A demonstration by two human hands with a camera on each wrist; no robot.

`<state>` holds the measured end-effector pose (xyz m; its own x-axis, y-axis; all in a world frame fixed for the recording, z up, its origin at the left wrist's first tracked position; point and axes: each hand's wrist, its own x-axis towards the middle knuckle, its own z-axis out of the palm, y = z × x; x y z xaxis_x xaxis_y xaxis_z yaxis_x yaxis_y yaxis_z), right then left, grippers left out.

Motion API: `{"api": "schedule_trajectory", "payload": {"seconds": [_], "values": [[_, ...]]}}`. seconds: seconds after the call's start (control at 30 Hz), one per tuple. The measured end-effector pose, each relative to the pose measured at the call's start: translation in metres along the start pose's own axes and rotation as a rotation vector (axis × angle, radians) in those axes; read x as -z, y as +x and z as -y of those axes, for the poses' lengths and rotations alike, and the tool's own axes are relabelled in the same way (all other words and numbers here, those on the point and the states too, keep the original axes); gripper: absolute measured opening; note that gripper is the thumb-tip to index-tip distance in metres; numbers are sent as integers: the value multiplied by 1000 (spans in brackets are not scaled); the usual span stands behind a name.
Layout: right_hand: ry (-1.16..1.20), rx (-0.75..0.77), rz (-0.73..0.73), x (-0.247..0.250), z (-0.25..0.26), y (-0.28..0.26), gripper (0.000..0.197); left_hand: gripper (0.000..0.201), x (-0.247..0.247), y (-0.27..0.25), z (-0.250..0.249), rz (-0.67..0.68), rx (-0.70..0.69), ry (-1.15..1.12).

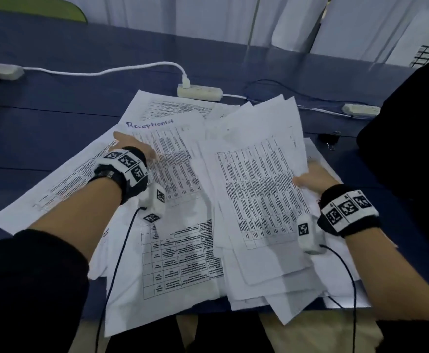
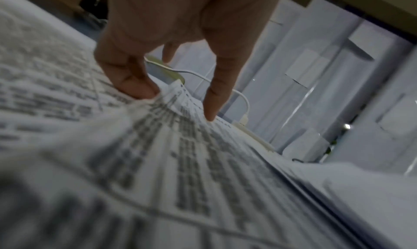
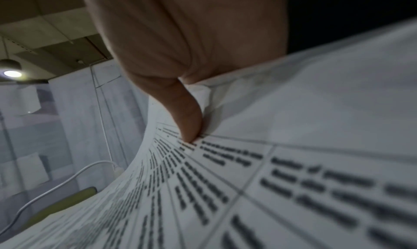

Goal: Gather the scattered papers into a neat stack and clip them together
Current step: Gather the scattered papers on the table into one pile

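Printed white sheets lie scattered and overlapping on the blue table (image 1: 55,103). My left hand (image 1: 132,149) reaches forward over a sheet headed "Receptionist" (image 1: 175,159). Its straight fingertips (image 2: 212,113) press down on the paper, which rucks up between them. My right hand (image 1: 307,180) grips the right edge of a loose bundle of papers (image 1: 259,189), held tilted above the pile. Its thumb (image 3: 187,124) lies on top, and the fingers beneath are hidden. A small black binder clip (image 1: 330,140) sits on the table, beyond the right hand.
A white power strip (image 1: 199,92) with a plugged cable lies just behind the papers, and another strip (image 1: 360,110) lies at the right. A person in dark clothing (image 1: 407,149) stands close on the right. Some sheets overhang the table's near edge.
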<state>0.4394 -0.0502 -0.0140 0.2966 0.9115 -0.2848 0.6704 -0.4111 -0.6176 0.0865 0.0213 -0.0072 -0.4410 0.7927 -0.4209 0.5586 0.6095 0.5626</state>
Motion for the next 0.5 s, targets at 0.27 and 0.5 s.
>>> {"api": "schedule_trajectory", "payload": {"seconds": [0.27, 0.5], "values": [[-15, 7, -30, 25, -11, -1, 47, 47, 21, -9, -6, 174, -230, 272], [-161, -139, -106, 57, -30, 2, 27, 44, 66, -6, -7, 339, -351, 672]]}}
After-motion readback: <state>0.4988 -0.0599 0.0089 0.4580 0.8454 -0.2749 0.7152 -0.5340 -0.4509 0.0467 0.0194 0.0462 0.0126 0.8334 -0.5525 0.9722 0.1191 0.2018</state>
